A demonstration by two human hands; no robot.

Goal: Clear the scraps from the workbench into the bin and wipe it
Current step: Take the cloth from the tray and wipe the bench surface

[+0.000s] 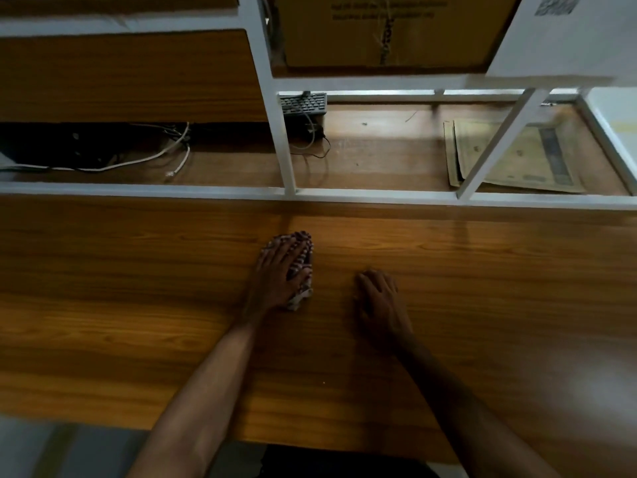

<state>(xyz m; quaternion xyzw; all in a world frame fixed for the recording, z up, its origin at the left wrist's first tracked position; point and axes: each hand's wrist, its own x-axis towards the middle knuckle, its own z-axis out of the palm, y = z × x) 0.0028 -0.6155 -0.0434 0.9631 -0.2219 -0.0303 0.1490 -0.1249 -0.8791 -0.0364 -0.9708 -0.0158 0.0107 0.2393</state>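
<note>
My left hand (277,270) lies flat with straight fingers on a striped red-and-white cloth (303,262), pressing it onto the wooden workbench (138,305) near the middle. The cloth shows past the fingertips and under the palm's right side. My right hand (379,298) rests flat on the bare wood a short way to the right of the cloth, fingers relaxed, holding nothing. I see no scraps on the bench top and no bin in view.
A white metal frame (289,157) borders the bench's far edge. Behind it are a black keyboard (303,103), loose cables (172,150), flat yellowed paper packets (524,157) and a cardboard box (379,29) on an upper shelf.
</note>
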